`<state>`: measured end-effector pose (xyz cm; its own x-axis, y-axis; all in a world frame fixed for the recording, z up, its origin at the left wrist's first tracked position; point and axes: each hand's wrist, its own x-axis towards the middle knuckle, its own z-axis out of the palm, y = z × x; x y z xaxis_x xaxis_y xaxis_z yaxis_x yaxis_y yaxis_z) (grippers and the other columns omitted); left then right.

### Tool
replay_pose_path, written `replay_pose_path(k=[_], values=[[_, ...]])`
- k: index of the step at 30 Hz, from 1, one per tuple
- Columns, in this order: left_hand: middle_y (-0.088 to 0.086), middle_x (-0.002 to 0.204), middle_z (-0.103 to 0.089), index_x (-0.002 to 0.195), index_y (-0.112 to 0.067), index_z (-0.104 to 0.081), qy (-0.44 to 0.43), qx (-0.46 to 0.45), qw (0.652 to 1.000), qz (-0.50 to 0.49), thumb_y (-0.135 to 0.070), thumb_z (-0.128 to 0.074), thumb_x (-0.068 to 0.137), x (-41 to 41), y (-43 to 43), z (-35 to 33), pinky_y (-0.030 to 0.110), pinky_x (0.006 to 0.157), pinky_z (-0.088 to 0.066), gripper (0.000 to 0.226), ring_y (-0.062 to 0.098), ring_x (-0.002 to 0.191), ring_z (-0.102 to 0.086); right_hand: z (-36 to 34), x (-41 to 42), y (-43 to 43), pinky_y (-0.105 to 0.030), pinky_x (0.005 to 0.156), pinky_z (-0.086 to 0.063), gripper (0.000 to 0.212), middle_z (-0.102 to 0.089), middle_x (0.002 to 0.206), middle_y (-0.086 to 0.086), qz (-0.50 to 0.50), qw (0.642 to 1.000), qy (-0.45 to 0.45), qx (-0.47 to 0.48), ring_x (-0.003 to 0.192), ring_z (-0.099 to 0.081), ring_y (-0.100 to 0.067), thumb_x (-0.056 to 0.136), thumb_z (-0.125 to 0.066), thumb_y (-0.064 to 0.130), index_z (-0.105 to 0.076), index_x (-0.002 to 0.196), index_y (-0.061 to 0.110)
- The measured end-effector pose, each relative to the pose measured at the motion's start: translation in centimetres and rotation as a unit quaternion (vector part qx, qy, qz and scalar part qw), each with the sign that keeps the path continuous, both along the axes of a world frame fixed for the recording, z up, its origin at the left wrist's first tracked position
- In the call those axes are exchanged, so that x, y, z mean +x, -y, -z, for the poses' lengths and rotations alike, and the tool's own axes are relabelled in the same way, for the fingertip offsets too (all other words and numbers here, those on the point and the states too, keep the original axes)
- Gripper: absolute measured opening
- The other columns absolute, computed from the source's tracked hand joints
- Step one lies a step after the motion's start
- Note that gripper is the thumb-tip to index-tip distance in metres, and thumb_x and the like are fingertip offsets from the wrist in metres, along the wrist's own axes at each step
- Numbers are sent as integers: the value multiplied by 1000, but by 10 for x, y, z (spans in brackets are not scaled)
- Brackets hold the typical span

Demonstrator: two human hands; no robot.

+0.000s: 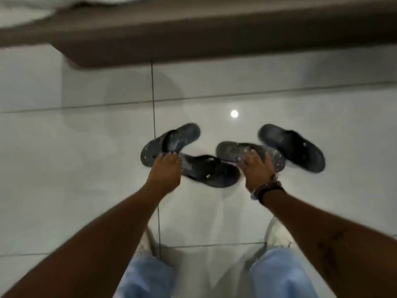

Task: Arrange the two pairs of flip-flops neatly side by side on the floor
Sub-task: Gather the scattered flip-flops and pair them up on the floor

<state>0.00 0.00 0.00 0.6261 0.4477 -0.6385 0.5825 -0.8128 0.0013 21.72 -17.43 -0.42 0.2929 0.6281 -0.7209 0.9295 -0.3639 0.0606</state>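
Several dark flip-flops lie scattered on the glossy white tile floor [86, 147]. My left hand [165, 171] grips the heel end of the far-left flip-flop [171, 141], which points up and to the right. A second flip-flop [210, 171] lies flat just right of that hand. My right hand [256, 166], with a dark wristband, is closed over the near edge of the third flip-flop [234, 150]. The fourth flip-flop [294, 147] lies at an angle at the far right, touching the third. The picture is blurred.
A brown bed base or furniture edge [193, 39] runs across the top, with white bedding [25, 11] at the upper left. A ceiling light reflects on the tile [234, 114]. My feet in light shoes [277, 235] and blue jeans [283, 274] stand below.
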Motion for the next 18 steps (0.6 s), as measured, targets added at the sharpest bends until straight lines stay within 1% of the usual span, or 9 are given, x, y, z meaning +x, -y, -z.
replay_pose_path(k=[2,3,6,8,9,11,13,15,18], values=[[16,136,-52,134,-9,-47,13,36,999,34,-13,-48,90,6,-14,31,50,117,-20,45,31,129,-43,27,10,-5,-60,118,-7,90,-17,162,-7,-17,999,45,-13,151,-8,-28,75,-73,31,-26,151,22],[13,128,-57,127,-11,-53,21,49,997,48,-12,-49,88,7,-21,46,50,116,-21,40,29,124,-47,40,14,-6,-60,117,-8,89,-25,159,-8,-31,998,56,-27,149,-13,-29,71,-75,34,-32,148,22],[11,117,-63,113,-11,-61,10,69,994,84,-14,-52,89,9,-31,73,52,117,-17,27,29,117,-51,69,18,-3,-60,116,-13,61,-54,136,-6,-61,995,65,-34,136,-35,-33,77,-68,30,-52,136,26],[9,114,-65,110,-12,-64,-13,79,991,105,-17,-56,90,11,-34,78,54,118,-16,22,29,115,-54,79,20,-3,-60,115,-12,61,-65,121,-3,-63,995,65,-37,127,-44,-33,74,-71,29,-54,133,32],[9,111,-67,108,-13,-66,-20,84,990,115,-19,-58,90,13,-37,80,54,119,-15,20,28,113,-55,81,22,-4,-60,116,-11,61,-67,117,-1,-65,995,69,-38,125,-46,-32,74,-71,30,-55,132,34],[6,104,-69,102,-16,-67,-38,86,987,133,-20,-59,90,18,-40,81,54,118,-16,15,27,107,-58,86,26,-5,-61,117,-9,53,-69,113,3,-65,995,66,-36,122,-49,-30,79,-66,29,-57,130,39],[4,96,-70,95,-17,-68,-43,96,986,130,-20,-60,89,23,-44,82,52,118,-19,10,25,100,-60,92,30,-4,-60,117,-8,47,-71,109,5,-77,994,65,-45,118,-52,-28,83,-62,29,-59,128,41],[2,89,-71,92,-19,-68,-48,110,986,113,-20,-64,85,26,-50,83,47,115,-25,8,24,96,-61,97,34,-6,-58,118,-10,37,-72,100,4,-81,994,72,-29,110,-56,-27,88,-56,25,-64,122,36],[2,91,-72,97,-20,-67,-65,110,988,84,-22,-70,83,24,-58,86,42,109,-30,15,25,100,-61,98,33,-15,-53,117,-14,27,-71,90,3,-75,992,97,-3,100,-59,-26,86,-51,16,-74,100,23]])
